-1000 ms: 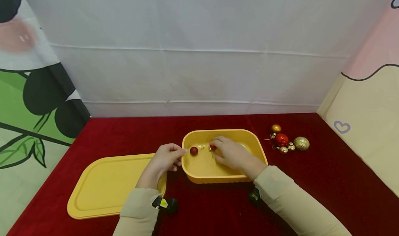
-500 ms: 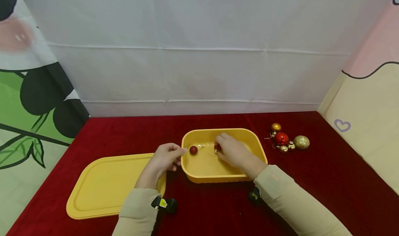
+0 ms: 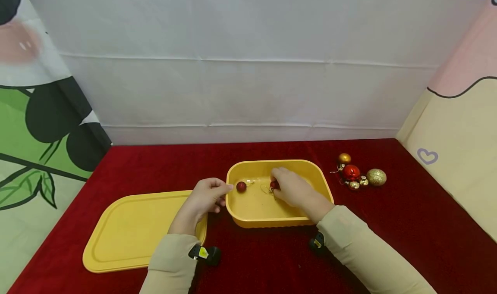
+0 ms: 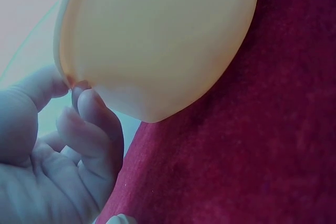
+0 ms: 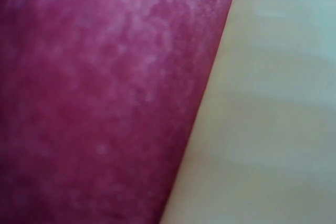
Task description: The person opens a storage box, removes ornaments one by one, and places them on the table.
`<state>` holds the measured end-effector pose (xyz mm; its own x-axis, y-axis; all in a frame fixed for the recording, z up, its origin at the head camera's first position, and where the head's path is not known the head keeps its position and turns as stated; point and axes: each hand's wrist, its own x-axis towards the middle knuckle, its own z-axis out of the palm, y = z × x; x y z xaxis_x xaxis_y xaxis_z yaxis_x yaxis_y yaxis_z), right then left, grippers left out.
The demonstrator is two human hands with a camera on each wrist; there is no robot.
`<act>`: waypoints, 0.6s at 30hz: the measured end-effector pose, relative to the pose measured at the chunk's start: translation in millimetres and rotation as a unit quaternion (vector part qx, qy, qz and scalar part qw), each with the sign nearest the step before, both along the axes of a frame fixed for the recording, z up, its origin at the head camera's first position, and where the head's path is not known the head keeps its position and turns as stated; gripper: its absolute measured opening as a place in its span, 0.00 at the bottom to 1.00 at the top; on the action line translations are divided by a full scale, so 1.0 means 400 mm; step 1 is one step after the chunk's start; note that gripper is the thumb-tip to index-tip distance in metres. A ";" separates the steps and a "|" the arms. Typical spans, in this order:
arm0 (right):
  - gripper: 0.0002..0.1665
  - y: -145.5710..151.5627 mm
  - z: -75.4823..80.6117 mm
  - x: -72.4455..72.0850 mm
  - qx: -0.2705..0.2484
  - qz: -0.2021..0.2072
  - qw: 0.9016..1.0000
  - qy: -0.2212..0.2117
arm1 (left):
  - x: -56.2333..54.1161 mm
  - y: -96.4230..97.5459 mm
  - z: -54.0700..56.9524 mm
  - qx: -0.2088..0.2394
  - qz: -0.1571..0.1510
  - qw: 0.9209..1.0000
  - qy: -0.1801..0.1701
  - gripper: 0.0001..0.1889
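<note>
A yellow plastic box (image 3: 252,207) stands on the red cloth. My left hand (image 3: 208,195) pinches its left rim between thumb and fingers, as the left wrist view shows with the box wall (image 4: 157,40) close by. Inside the box, my right hand (image 3: 293,188) holds a small dark red Christmas ball (image 3: 274,185) with a gold cap and thread, partly hidden by the fingers. Another dark red Christmas ball (image 3: 241,187) lies near the box's left end, its gold thread trailing to the right. The right wrist view has only cloth and the box's outer wall (image 5: 262,119), no hand.
A yellow lid (image 3: 132,233) lies flat at the left, partly under my left forearm. Right of the box sit a shiny red ball (image 3: 351,173), an orange-gold ball (image 3: 344,158), a glittery gold ball (image 3: 376,177) and small gold balls (image 3: 353,185). A white backdrop (image 3: 248,91) hangs behind.
My right hand has shifted slightly right inside the box, and the red Christmas ball at its fingers has moved right with it. The left hand stays on the rim.
</note>
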<state>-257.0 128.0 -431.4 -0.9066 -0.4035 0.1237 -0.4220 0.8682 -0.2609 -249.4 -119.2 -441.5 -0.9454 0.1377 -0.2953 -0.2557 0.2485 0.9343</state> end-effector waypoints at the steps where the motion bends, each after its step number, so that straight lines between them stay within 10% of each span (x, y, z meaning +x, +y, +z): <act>1: 0.10 0.000 0.001 0.001 0.000 0.000 1.000 0.002 | 0.000 0.000 0.000 0.000 0.001 1.000 -0.001 0.13; 18: 0.13 0.017 0.029 0.020 -0.125 0.017 0.992 -0.007 | 0.002 -0.003 -0.005 0.015 0.002 1.000 -0.007 0.12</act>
<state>-249.1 134.7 -419.9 -0.8957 -0.3914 0.2111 -0.4440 0.7608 -0.4733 -248.5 -120.3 -443.6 -0.9416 0.1433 -0.3048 -0.2703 0.2185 0.9377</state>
